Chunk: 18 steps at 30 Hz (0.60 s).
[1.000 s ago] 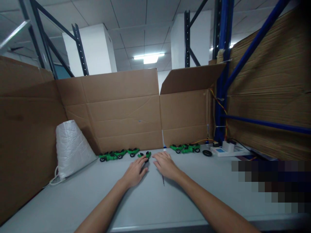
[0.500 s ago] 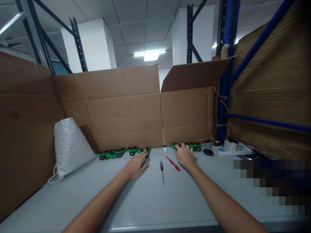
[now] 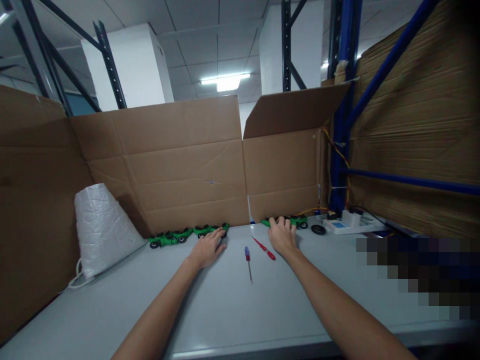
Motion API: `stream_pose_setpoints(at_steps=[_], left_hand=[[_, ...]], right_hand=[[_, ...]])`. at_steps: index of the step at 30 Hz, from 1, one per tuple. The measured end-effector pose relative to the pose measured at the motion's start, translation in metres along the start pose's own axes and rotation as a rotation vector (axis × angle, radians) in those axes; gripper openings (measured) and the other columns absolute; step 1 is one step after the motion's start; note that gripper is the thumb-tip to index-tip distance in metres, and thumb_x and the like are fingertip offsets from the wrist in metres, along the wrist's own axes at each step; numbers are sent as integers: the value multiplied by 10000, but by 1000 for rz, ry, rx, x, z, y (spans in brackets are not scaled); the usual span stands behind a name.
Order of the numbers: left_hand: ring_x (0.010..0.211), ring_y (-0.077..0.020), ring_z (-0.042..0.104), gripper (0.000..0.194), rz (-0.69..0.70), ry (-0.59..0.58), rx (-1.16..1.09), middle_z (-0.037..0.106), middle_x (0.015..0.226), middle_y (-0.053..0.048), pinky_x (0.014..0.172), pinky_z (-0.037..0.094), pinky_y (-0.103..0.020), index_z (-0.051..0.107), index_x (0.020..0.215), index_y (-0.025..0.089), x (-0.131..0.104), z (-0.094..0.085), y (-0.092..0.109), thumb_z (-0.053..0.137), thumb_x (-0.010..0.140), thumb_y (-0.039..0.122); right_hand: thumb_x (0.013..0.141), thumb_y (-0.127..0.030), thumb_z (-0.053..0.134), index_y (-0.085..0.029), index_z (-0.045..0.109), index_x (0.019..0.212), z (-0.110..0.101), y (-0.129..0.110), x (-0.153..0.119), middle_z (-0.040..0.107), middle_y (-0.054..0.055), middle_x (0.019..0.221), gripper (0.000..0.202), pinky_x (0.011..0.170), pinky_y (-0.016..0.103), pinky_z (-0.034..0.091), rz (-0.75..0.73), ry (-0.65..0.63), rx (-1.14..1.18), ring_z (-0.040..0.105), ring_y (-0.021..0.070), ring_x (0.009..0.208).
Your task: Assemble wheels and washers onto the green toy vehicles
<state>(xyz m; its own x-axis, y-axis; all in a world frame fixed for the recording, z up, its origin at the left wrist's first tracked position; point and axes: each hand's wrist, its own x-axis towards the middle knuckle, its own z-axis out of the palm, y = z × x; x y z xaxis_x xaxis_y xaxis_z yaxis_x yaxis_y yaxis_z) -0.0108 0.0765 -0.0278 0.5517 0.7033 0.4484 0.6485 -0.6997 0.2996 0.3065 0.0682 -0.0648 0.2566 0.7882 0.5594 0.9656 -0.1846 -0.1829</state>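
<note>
Several green toy vehicles with black wheels (image 3: 170, 238) stand in a row along the back left of the grey table. My left hand (image 3: 207, 248) lies at the right end of this row, fingers stretched and fingertips against the last vehicle. My right hand (image 3: 283, 235) rests with spread fingers on more green vehicles (image 3: 300, 222) at the back right, partly hiding them. Between my hands lie a screwdriver with a blue and red handle (image 3: 247, 254) and a red screwdriver (image 3: 267, 251).
A silvery white padded bag (image 3: 103, 230) leans at the left. A black ring (image 3: 318, 229) and a white power strip (image 3: 347, 224) lie at the right. Cardboard walls (image 3: 187, 175) surround the table (image 3: 225, 320); a blue rack post (image 3: 339, 150) stands behind.
The camera view has shifted slightly. My left hand has moved a little against the row, whose right-hand vehicles now sit closer together. My right hand stays on its vehicles.
</note>
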Motion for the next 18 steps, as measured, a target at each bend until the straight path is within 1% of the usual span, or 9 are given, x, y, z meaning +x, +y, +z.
stream_pose_setpoints(at_steps=[2,4,7,10,12,15,18], left_hand=[[1388,-318,526,477,10,-9,23,496,1573,-97,1148,395,-463,563,1421,306,0,0,-1,573,977,479],[1391,-306,518,474,23,6,37,468,1586,-93,1148,398,-443,543,1435,310,-1,-2,-2,561,987,464],[1324,-290,556,428,34,57,62,493,1535,-95,1126,414,-406,550,1403,304,-1,-6,-3,554,994,431],[1198,-272,588,297,17,68,155,560,1373,-105,1067,437,-382,583,1288,271,-2,-10,-6,504,1012,348],[1099,-267,587,212,0,76,239,581,1238,-111,1016,444,-381,598,1165,239,-2,-13,-10,450,1015,250],[1008,-270,553,230,-20,106,344,578,1119,-117,949,435,-387,579,1027,212,-3,-17,-13,398,957,87],[997,-278,525,245,-35,74,464,589,1081,-119,899,417,-385,565,977,201,-3,-21,-12,408,904,28]], right_hand=[[989,-218,445,-188,632,1264,-1,-1,-1,580,220,1225,334,922,469,312,-11,8,-2,477,356,1133],[989,-209,449,-200,612,1289,-3,-2,-1,576,212,1229,342,923,465,309,-24,7,-4,478,353,1136],[985,-198,471,-207,584,1304,-5,-3,-2,572,196,1231,339,919,446,315,-44,-8,-10,490,342,1137],[981,-190,485,-187,575,1252,-6,-4,-3,568,184,1220,286,917,429,324,-89,-25,-5,510,329,1124],[983,-186,482,-175,571,1201,-6,-4,-3,566,179,1216,236,916,418,333,-118,-34,5,517,324,1120],[982,-191,495,-171,557,1159,-5,-4,-2,563,168,1214,188,904,388,355,-153,-47,26,525,315,1119],[975,-192,524,-171,537,1139,-2,-4,-1,560,152,1205,166,893,358,378,-211,-31,59,546,295,1099]])
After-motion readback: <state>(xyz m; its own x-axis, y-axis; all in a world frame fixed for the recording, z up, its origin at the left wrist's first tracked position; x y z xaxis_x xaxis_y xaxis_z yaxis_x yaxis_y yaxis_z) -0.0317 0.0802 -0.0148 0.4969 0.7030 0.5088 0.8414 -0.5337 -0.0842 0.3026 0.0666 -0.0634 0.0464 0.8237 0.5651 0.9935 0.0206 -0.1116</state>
